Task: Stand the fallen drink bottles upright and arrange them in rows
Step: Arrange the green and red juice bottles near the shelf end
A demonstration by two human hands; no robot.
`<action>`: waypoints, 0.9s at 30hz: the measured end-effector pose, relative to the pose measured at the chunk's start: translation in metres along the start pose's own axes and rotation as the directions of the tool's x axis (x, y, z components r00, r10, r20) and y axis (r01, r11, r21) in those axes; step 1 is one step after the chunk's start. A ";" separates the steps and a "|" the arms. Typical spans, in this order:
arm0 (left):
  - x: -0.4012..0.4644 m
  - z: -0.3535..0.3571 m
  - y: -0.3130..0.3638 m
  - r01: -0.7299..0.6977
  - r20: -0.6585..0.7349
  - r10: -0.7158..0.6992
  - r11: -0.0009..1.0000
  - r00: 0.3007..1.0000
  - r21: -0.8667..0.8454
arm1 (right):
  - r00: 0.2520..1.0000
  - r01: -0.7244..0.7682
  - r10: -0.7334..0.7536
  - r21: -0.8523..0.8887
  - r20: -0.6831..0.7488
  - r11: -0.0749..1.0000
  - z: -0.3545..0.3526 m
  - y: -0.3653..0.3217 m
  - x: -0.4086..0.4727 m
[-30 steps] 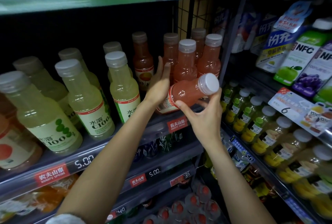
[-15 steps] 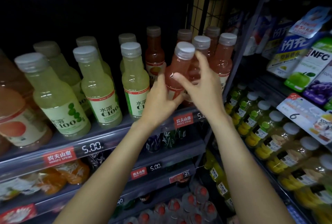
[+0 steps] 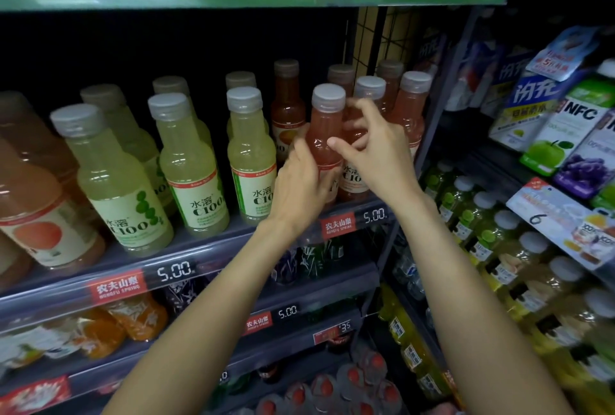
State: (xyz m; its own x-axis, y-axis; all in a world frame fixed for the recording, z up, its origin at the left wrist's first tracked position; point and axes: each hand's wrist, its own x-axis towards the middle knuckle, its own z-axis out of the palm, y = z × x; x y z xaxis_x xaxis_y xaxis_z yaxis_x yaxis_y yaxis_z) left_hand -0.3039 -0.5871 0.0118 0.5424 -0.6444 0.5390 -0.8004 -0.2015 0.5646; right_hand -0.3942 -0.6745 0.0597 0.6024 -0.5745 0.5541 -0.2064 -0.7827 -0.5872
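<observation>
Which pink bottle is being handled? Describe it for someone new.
Find the shelf with the red 5.00 price strips. At its right end stand pink bottles. The handled pink bottle is the front left one, gripped by both the left hand and right hand.

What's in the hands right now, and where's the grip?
The pink bottle, upright on the shelf. Left hand grips its lower body at the label; right hand pinches its shoulder.
</observation>
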 end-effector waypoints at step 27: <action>-0.008 -0.040 -0.004 -0.099 -0.064 0.091 0.985 0.994 -0.138 | 0.991 0.031 -0.054 -0.189 -0.121 0.982 0.044 -0.004 -0.008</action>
State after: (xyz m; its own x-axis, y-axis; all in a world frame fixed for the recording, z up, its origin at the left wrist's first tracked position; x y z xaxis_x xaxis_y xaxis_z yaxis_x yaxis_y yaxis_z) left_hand -0.2950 -0.5512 0.0301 0.4828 -0.6115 0.6269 -0.8071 -0.0328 0.5896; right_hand -0.3640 -0.6563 0.0312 0.5153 -0.5558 0.6524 -0.3293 -0.8312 -0.4480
